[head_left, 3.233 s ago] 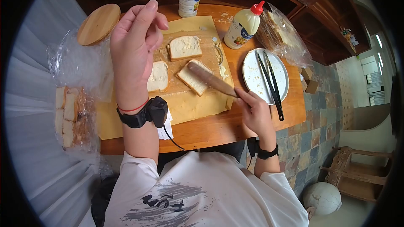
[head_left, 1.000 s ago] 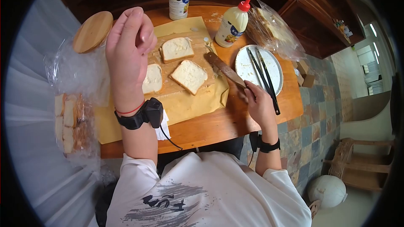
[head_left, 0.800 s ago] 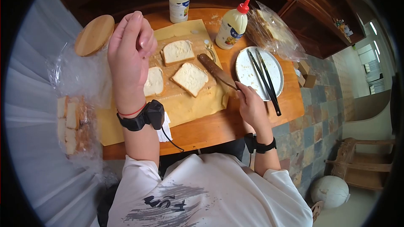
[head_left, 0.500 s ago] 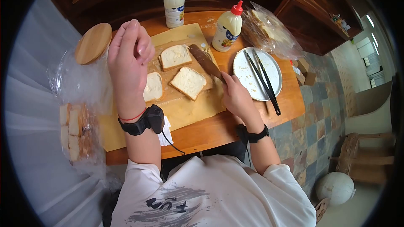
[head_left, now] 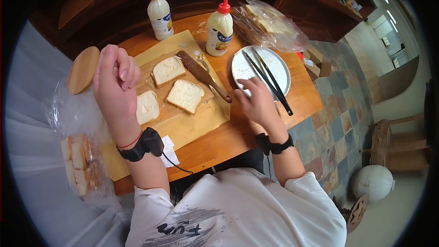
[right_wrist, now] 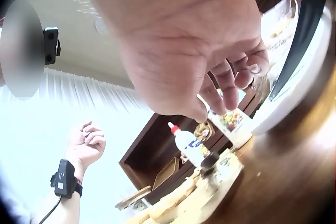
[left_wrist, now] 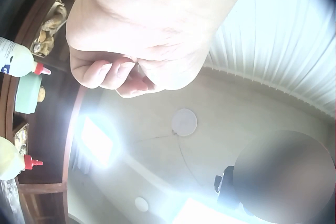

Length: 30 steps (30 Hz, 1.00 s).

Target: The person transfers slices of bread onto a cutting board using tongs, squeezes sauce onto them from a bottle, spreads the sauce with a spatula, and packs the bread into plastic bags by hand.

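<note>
My right hand (head_left: pixel 257 103) is by the near left rim of the white plate (head_left: pixel 238 64), fingers loosely bent and holding nothing. Black tongs (head_left: pixel 270 82) lie across that plate. Left of the hand, a brown wooden spatula (head_left: pixel 200 71) rests on the board's right side, its handle end pointing toward the hand. Three bread slices with a pale spread lie on the wooden board: one at the back (head_left: pixel 168 70), one at the front right (head_left: pixel 185 97) and one at the left (head_left: pixel 147 107). My left hand (head_left: pixel 116 75) is raised at the board's left, fingers loosely curled around nothing.
Two red-capped squeeze bottles stand behind the board, one left (head_left: pixel 160 18) and one right (head_left: pixel 220 32). Bagged bread (head_left: pixel 270 23) lies at the back right, more wrapped bread (head_left: pixel 77 167) at the left. A round wooden board (head_left: pixel 83 70) leans beyond my left hand.
My right hand has set the wooden spatula down on the board and moved off it toward the plate. The head view has turned, shifting the table leftward. My left hand stays raised.
</note>
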Each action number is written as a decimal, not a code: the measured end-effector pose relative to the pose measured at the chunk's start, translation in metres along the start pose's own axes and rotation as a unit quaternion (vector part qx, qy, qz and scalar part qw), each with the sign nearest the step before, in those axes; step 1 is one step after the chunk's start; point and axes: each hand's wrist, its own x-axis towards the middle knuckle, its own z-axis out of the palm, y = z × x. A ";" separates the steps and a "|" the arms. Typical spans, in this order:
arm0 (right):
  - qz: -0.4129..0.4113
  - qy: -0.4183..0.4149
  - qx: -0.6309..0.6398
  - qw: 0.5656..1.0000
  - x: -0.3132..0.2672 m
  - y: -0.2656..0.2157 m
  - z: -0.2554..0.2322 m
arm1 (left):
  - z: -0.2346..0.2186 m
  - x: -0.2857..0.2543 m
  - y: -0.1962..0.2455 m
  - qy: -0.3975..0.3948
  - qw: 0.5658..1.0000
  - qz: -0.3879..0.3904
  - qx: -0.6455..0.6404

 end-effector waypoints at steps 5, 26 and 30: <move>0.041 0.129 -0.191 0.972 -0.022 0.045 -0.039 | 0.005 -0.005 0.004 0.010 1.000 0.011 0.003; 0.100 0.153 -0.174 0.968 -0.049 0.096 -0.043 | 0.050 -0.032 -0.033 -0.028 0.993 -0.069 0.088; 0.085 0.144 -0.189 0.968 -0.040 0.098 -0.045 | 0.111 -0.016 -0.065 -0.124 0.950 -0.168 0.232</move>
